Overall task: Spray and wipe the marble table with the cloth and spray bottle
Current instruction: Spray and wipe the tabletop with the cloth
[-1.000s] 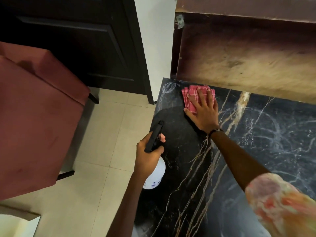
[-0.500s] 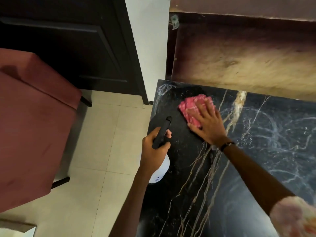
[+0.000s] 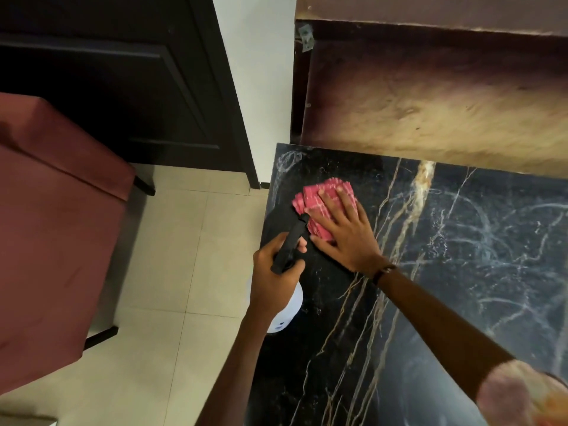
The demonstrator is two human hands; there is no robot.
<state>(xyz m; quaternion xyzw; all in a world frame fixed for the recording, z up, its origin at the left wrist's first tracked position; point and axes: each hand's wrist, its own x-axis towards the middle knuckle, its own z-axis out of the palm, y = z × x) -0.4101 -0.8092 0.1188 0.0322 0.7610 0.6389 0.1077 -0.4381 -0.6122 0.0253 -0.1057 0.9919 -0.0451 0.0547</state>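
Observation:
The black marble table with gold and white veins fills the right half of the view. A folded pink cloth lies near its far left corner. My right hand presses flat on the cloth with fingers spread. My left hand grips the spray bottle over the table's left edge. The bottle has a black head that points toward the cloth and a white body, mostly hidden below my hand.
A dark red upholstered chair stands on the pale tiled floor to the left. A dark door and a white wall strip lie beyond. A brown wooden panel rises behind the table's far edge.
My right hand has slid the cloth from the far corner toward me along the left edge. The bottle in my left hand now sits closer to the cloth.

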